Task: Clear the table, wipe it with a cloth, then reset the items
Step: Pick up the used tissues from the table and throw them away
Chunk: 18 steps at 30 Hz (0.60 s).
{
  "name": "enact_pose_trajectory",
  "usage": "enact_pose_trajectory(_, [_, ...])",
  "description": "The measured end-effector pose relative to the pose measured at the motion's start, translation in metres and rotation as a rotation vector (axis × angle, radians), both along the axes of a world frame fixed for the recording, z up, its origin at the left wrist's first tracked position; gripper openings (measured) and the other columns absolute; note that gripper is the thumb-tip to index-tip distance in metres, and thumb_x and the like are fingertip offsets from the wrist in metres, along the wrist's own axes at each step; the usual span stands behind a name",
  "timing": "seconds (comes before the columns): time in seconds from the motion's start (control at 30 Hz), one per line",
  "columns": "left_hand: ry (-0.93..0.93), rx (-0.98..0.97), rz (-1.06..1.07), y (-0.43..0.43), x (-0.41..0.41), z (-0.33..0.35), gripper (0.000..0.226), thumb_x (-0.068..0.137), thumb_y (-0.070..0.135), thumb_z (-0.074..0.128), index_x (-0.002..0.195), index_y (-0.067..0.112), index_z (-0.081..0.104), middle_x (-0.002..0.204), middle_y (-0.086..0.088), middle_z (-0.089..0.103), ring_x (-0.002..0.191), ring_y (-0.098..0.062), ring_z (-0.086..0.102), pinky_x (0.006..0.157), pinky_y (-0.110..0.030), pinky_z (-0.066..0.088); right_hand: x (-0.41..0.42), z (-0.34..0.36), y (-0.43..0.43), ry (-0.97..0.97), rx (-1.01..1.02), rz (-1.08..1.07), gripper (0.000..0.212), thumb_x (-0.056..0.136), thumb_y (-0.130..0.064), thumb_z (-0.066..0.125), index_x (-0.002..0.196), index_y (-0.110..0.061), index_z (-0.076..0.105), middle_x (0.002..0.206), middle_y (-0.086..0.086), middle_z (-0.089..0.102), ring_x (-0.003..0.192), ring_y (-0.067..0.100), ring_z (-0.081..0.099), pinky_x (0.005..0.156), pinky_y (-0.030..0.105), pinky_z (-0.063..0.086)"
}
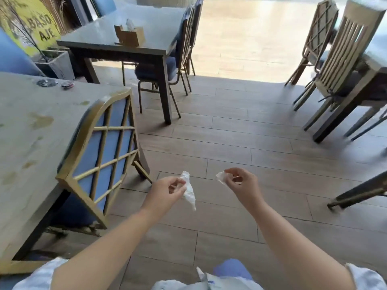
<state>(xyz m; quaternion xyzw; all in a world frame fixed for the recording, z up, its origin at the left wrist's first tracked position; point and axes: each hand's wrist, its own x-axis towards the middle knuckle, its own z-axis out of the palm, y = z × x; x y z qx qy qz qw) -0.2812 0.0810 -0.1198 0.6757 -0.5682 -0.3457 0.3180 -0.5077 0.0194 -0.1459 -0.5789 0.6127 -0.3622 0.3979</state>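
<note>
Left grip [167, 192] pinches a long white scrap [190, 193] between thumb and fingertips; the scrap is crumpled and hangs down past the fingers. Right grip [240, 183] pinches a smaller white scrap [221, 177] the same way, with the scrap sticking out towards the left grip. Whether the scraps are tissue or thin plastic cannot be told. Both grips are held out over the plank floor [230, 143], near each other but apart, and well off the desk [31, 132].

That desk stands to the left, its pale top marked with brownish stains. At its far edge lie a glass dish [47, 82] and, just beside it, a small round thing [67, 85]. A blue chair [100, 151] with a gold lattice back is pushed against the desk's near side. Farther off stands a far desk [100, 38] bearing a wooden box [130, 35] with white paper poking out of it.
</note>
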Motion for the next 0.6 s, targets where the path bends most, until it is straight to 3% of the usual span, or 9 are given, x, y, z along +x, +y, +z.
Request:
enact_pose_trajectory(0.13, [-0.002, 0.003, 0.063, -0.085, 0.0, -0.009, 0.012, 0.085, 0.021, 0.067, 0.097, 0.023, 0.07, 0.08, 0.013, 0.064, 0.074, 0.003, 0.057, 0.065, -0.012, 0.042, -0.001, -0.007, -0.103, 0.062, 0.016, 0.113, 0.011, 0.084, -0.018, 0.064, 0.087, -0.027, 0.069, 0.084, -0.006, 0.071, 0.072, 0.009, 0.063, 0.069, 0.024, 0.051])
enact_pose_trajectory(0.3, [-0.002, -0.003, 0.256, -0.205, -0.002, -0.01, 0.011, 0.086, 0.019, 0.066, 0.096, 0.021, 0.07, 0.073, 0.012, 0.059, 0.069, 0.001, 0.054, 0.058, 0.0, 0.037, 0.008, 0.001, -0.249, 0.119, 0.001, 0.266, 0.009, 0.086, -0.022, 0.062, 0.09, -0.025, 0.07, 0.082, -0.007, 0.071, 0.074, 0.007, 0.064, 0.07, 0.022, 0.05])
enact_pose_trajectory(0.37, [0.01, 0.009, 0.329, -0.248, -0.003, -0.008, 0.009, 0.086, 0.021, 0.066, 0.093, 0.025, 0.069, 0.073, 0.01, 0.06, 0.069, -0.006, 0.056, 0.056, 0.0, 0.037, 0.016, 0.01, -0.305, 0.134, -0.009, 0.32, 0.009, 0.085, -0.022, 0.063, 0.089, -0.028, 0.069, 0.082, -0.008, 0.071, 0.074, 0.006, 0.063, 0.069, 0.021, 0.049])
enact_pose_trajectory(0.5, [0.029, 0.015, 0.438, -0.323, 0.007, -0.009, 0.01, 0.086, 0.022, 0.065, 0.095, 0.026, 0.069, 0.075, 0.012, 0.062, 0.07, 0.001, 0.056, 0.057, -0.001, 0.038, 0.046, 0.018, -0.401, 0.165, -0.01, 0.448, 0.011, 0.086, -0.026, 0.061, 0.085, -0.036, 0.065, 0.076, -0.014, 0.068, 0.072, -0.002, 0.061, 0.064, 0.015, 0.044])
enact_pose_trajectory(0.6, [0.071, 0.013, 0.523, -0.366, 0.024, -0.013, 0.011, 0.085, 0.017, 0.067, 0.093, 0.023, 0.071, 0.075, 0.006, 0.064, 0.067, -0.005, 0.056, 0.06, -0.004, 0.04, 0.077, 0.013, -0.462, 0.17, -0.016, 0.528, 0.009, 0.087, -0.026, 0.06, 0.088, -0.034, 0.065, 0.074, -0.019, 0.064, 0.067, -0.009, 0.058, 0.06, 0.008, 0.04])
